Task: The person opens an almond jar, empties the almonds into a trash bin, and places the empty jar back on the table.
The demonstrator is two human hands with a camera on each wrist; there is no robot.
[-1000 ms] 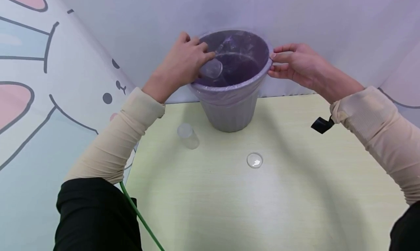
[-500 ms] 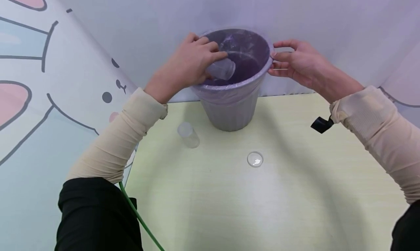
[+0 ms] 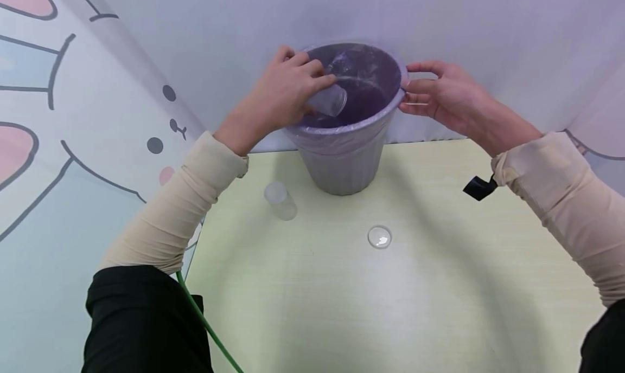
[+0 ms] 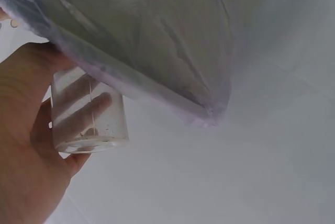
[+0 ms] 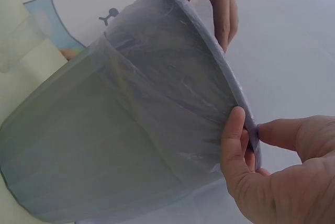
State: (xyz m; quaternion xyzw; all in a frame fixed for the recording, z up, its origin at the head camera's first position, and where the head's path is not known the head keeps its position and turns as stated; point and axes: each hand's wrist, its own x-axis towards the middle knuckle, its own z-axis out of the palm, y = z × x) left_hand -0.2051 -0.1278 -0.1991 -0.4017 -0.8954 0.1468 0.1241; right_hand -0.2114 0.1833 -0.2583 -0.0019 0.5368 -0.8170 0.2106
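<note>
My left hand (image 3: 293, 94) grips a clear cylindrical container (image 3: 333, 101) over the mouth of a lilac trash bin (image 3: 342, 167). The container lies tilted, its open end pointing right into the bin. In the left wrist view the fingers wrap the clear container (image 4: 114, 122), with its base toward the camera and its other end hidden behind the bin liner (image 4: 141, 41). On the bin's right side my right hand (image 3: 446, 94) pinches the rim, thumb and fingers on either side of the liner-covered edge (image 5: 230, 80). The container's contents are hidden.
A frosted cylindrical container (image 3: 280, 200) stands on the pale wooden table (image 3: 332, 308), left of the bin. A clear round lid (image 3: 379, 236) lies in front of the bin. Behind is a white wall sheet (image 3: 219, 31). A green cable (image 3: 210, 324) runs along the lower left.
My left hand has shifted slightly right with the container, whose open end now reaches further over the bin. In the last half second it has barely moved. My right hand stays at the rim.
</note>
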